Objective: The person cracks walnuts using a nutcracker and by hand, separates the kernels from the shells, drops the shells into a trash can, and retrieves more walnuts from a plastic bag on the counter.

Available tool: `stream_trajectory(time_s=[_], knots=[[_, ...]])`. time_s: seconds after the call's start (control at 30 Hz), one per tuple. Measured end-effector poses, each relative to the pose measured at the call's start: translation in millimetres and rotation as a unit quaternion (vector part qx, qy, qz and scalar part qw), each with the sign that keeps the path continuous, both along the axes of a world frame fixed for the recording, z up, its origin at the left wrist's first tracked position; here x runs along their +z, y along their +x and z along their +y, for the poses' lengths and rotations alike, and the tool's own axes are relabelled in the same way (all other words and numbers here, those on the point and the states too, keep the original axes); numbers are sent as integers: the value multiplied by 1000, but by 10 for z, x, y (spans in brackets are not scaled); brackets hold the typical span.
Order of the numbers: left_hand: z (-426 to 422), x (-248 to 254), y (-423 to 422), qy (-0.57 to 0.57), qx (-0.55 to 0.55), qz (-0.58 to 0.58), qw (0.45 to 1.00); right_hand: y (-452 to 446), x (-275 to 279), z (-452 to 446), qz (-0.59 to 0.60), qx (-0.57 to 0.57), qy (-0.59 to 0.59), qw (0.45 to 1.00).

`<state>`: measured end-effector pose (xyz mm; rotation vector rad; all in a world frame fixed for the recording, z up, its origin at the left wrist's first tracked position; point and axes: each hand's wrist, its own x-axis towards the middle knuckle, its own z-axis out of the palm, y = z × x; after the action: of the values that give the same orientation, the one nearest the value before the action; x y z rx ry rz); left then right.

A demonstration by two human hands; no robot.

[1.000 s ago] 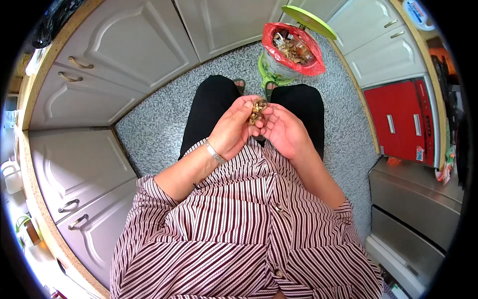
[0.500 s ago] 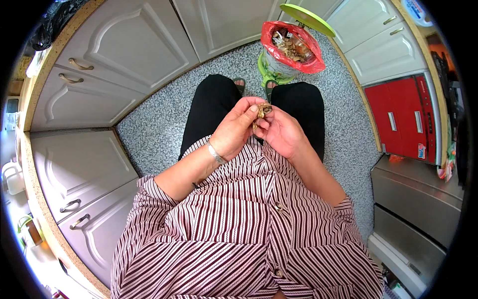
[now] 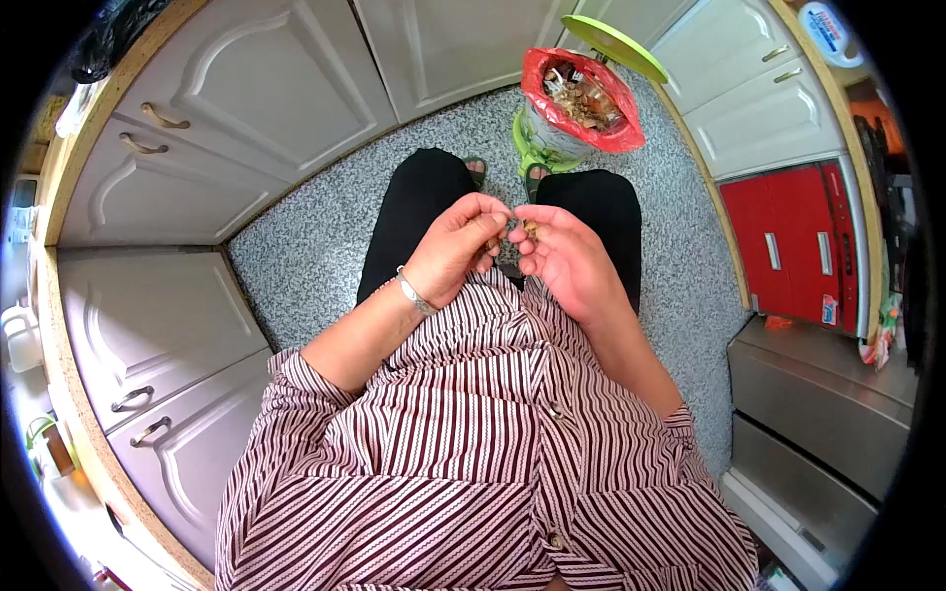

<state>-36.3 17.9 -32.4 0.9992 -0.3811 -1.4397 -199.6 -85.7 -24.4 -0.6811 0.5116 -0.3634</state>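
Above my lap, my left hand has its thumb and fingertips pressed together; anything between them is too small to make out. A silver bracelet circles that wrist. Just to the right, my right hand is curled around a small yellow-brown piece, mostly hidden by the fingers. The fingertips of both hands are very close together. Beyond my feet stands a bin with a red bag, holding brown scraps.
A green lid stands raised behind the bin. Pale cabinets curve around the left and front. A red-fronted appliance and steel drawers are on the right. Speckled floor lies between.
The brown clump between my hands is no longer visible as a whole; only a small piece shows at my right fingers. My hands have drawn slightly apart.
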Motion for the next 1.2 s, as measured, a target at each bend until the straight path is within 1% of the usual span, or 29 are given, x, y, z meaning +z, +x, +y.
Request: stream_trajectory(time_s=[0.07, 0.1, 0.13, 0.17, 0.2, 0.27, 0.3, 0.37, 0.43, 0.57, 0.67, 0.7, 0.73, 0.77, 0.8, 0.87, 0.9, 0.93, 0.97, 1.07, 1.13, 1.17, 1.2], knots=[[7, 78, -29, -1, -2, -11, 1000, 7, 9, 19, 3, 3, -74, 997], [12, 85, -35, -7, -13, -60, 998, 10, 25, 37, 3, 3, -75, 997], [14, 89, -39, -13, -23, -109, 994, 15, 60, 52, 21, 0, -114, 993], [16, 91, -49, -13, -23, -109, 994, 18, 82, 61, 38, -3, -154, 987], [20, 90, -58, -34, -26, -128, 991, 16, 82, 64, 37, -3, -154, 987], [27, 64, -62, -53, -28, -146, 987, 6, 84, 61, 61, 14, -234, 970], [29, 28, -64, -60, -26, -162, 985, 11, 89, 67, 61, 14, -234, 970], [34, -14, -54, -67, -23, -178, 982, 29, 101, 83, 81, 29, -284, 955], [39, -14, -41, -61, -32, -218, 973, 29, 117, 84, 88, 34, -299, 949], [58, -51, -33, -58, -41, -260, 963, 9, 158, 109, 95, 42, -327, 939], [58, -37, -39, -66, -34, -262, 962, 29, 166, 146, 70, 19, -348, 935], [56, -33, -39, -59, -40, -237, 969, 26, 146, 144, 70, 19, -347, 935], [55, -33, -38, -51, -46, -213, 975, 24, 113, 139, 76, 13, -413, 907], [55, -37, -38, -51, -46, -213, 975, 22, 93, 136, 82, 6, -477, 875], [56, -46, -41, -51, -46, -223, 972, 16, 122, 142, 82, 6, -477, 875], [52, -58, -55, -50, -47, -232, 970, 2, 239, 153, 149, 33, -495, 855], [50, -65, -63, -48, -45, -256, 964, 0, 254, 158, 149, 33, -495, 855], [54, -70, -67, -46, -43, -280, 958, 0, 265, 164, 157, 31, -512, 844], [58, -68, -64, -45, -42, -280, 958, 1, 268, 168, 164, 29, -529, 832], [72, -22, -53, -17, -47, -268, 962, 5, 183, 167, 147, 10, -515, 844], [85, 57, -46, 28, -52, -170, 984, 11, 116, 162, 138, -2, -509, 850], [86, 25, -39, 28, -52, -170, 984, 14, 89, 161, 128, -15, -504, 854], [79, -15, -31, 4, -48, -94, 994, 17, 69, 161, 128, -15, -503, 854]])
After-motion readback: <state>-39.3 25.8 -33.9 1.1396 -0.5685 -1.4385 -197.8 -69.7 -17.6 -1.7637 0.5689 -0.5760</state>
